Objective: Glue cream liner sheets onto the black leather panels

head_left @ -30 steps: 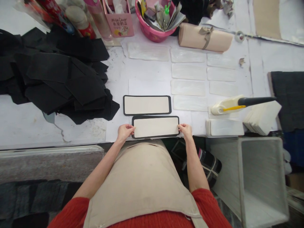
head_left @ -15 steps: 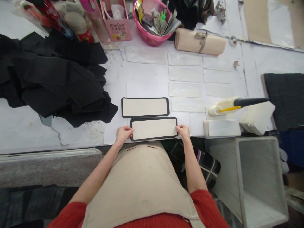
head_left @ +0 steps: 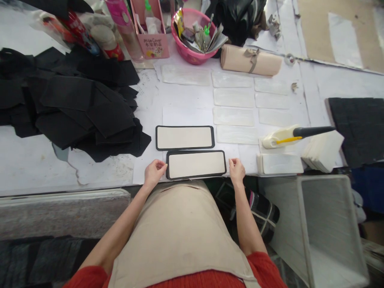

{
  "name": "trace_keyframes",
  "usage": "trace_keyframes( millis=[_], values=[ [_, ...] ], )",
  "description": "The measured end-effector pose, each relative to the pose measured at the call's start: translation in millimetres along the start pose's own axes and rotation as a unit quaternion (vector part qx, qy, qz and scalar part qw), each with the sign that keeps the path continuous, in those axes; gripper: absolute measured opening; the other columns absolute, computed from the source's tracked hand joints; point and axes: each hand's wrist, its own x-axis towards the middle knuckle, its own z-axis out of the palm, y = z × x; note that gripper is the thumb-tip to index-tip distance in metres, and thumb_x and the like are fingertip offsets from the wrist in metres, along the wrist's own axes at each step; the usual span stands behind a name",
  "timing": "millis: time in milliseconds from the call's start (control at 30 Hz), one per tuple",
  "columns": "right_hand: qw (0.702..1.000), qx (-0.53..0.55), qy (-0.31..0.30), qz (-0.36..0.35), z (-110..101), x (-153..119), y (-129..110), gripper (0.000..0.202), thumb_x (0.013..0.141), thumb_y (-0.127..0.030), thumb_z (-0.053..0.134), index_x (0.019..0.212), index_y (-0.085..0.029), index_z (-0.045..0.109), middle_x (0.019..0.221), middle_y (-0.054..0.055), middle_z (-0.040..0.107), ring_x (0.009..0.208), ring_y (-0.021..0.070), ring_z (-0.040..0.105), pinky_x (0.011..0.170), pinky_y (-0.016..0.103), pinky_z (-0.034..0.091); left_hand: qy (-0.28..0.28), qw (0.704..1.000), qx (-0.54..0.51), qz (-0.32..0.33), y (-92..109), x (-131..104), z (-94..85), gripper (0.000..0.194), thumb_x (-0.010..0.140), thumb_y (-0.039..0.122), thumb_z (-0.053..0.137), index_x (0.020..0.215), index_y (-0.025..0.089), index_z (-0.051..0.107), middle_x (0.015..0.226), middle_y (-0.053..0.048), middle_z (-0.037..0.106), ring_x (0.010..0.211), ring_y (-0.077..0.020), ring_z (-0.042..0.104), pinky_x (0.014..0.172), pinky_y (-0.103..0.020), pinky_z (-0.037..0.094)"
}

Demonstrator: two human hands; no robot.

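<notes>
A cream panel with a black border [head_left: 196, 165] lies at the table's front edge, on another black-edged piece. A similar bordered panel [head_left: 185, 137] lies just behind it. My left hand [head_left: 155, 172] is at the near panel's left end, thumb and fingertips pinched together near its black border; whether they grip anything is too small to tell. My right hand [head_left: 237, 170] is just off the right end, not touching it, fingers curled together; nothing can be made out in them.
Black sheets [head_left: 75, 104] are heaped at left. Thin whitish strips [head_left: 234, 116] lie behind and right. A container with a brush [head_left: 277, 138], stacked white pieces [head_left: 280, 164] and a grey bin [head_left: 330, 224] are at right; a pink basket [head_left: 195, 56] stands behind.
My right hand has let go of the near panel's right end and moved a little to the right. My left hand has shifted slightly left. The camera view has moved slightly.
</notes>
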Motion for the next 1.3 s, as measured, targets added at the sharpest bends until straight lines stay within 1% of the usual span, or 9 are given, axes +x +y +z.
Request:
trace_keyframes(
  millis=[67,167,300,433,667,800,1033,1167,1300],
  values=[
    [0.990,-0.066,0.050,-0.116,18.5,-17.2,-17.4,0.039,0.097,-0.038,0.038,0.116,-0.016,0.063,0.122,0.014,0.066,0.118,0.0264,0.058,0.100,0.042,0.045,0.043,0.985,0.107,0.130,9.2,-5.8,7.8,0.023,0.085,0.037,0.057,0.097,0.020,0.067,0.093,-0.010,0.073,0.091,-0.0246,0.069,0.084,-0.036,0.053],
    [0.940,-0.115,-0.018,-0.319,64.7,-42.2,-48.5,0.046,0.100,-0.030,0.034,0.142,-0.016,0.048,0.151,0.010,0.045,0.145,0.0243,0.032,0.118,0.044,0.025,-0.027,0.919,0.216,0.329,19.9,-5.6,34.2,0.043,0.092,0.029,0.046,0.131,0.016,0.057,0.140,-0.016,0.056,0.134,-0.0281,0.047,0.112,-0.045,0.036],
    [0.886,-0.164,-0.100,-0.422,115.7,-57.2,-71.2,0.054,0.101,-0.032,0.034,0.153,-0.017,0.031,0.161,0.006,0.027,0.151,0.0215,0.015,0.123,0.046,0.009,-0.098,0.842,0.322,0.422,13.1,6.8,63.8,0.063,0.092,0.031,0.046,0.149,0.008,0.035,0.157,-0.019,0.033,0.149,-0.0288,0.021,0.121,-0.050,0.016],
    [0.880,-0.173,-0.105,-0.430,120.8,-51.0,-62.6,0.061,0.101,-0.040,0.035,0.156,-0.015,0.023,0.163,0.007,0.021,0.152,0.0218,0.009,0.124,0.046,0.005,-0.097,0.823,0.356,0.431,-1.0,13.4,66.3,0.071,0.092,0.039,0.046,0.153,0.008,0.028,0.159,-0.019,0.028,0.150,-0.0279,0.015,0.122,-0.050,0.011],
    [0.930,-0.184,-0.047,-0.314,73.3,-14.6,-2.2,0.072,0.098,-0.051,0.039,0.157,-0.014,0.019,0.162,0.013,0.023,0.152,0.0255,0.013,0.122,0.051,0.004,-0.105,0.821,0.372,0.420,-1.6,12.5,64.2,0.073,0.092,0.041,0.047,0.153,0.006,0.027,0.160,-0.019,0.022,0.151,-0.0285,0.011,0.123,-0.049,0.009],
    [0.943,-0.183,-0.019,-0.276,61.5,0.1,24.1,0.073,0.099,-0.053,0.036,0.157,-0.013,0.016,0.162,0.014,0.021,0.152,0.0256,0.012,0.121,0.051,0.006,-0.116,0.824,0.377,0.406,-2.1,12.9,64.7,0.073,0.092,0.041,0.047,0.153,0.007,0.028,0.160,-0.018,0.023,0.151,-0.0290,0.010,0.123,-0.049,0.008],
    [0.945,-0.176,-0.019,-0.275,67.1,0.9,25.0,0.074,0.098,-0.053,0.037,0.156,-0.011,0.018,0.163,0.015,0.020,0.152,0.0253,0.011,0.121,0.049,0.009,-0.107,0.809,0.405,0.413,-1.2,13.0,65.4,0.073,0.091,0.041,0.049,0.151,0.004,0.030,0.160,-0.020,0.025,0.151,-0.0305,0.008,0.122,-0.050,0.010],
    [0.948,-0.152,-0.031,-0.278,59.3,4.3,25.0,0.069,0.099,-0.050,0.035,0.154,-0.011,0.025,0.161,0.015,0.025,0.151,0.0244,0.016,0.121,0.048,0.014,-0.106,0.804,0.401,0.426,5.0,12.5,62.3,0.068,0.092,0.038,0.048,0.150,0.006,0.033,0.158,-0.020,0.030,0.150,-0.0306,0.016,0.121,-0.051,0.016],
    [0.970,-0.082,0.037,-0.228,48.2,3.4,32.7,0.064,0.100,-0.048,0.031,0.151,-0.010,0.032,0.156,0.017,0.036,0.147,0.0253,0.026,0.118,0.046,0.025,-0.049,0.841,0.350,0.409,7.1,3.8,41.0,0.061,0.093,0.034,0.048,0.148,0.009,0.036,0.153,-0.020,0.039,0.146,-0.0310,0.027,0.117,-0.050,0.027]
  ],
)
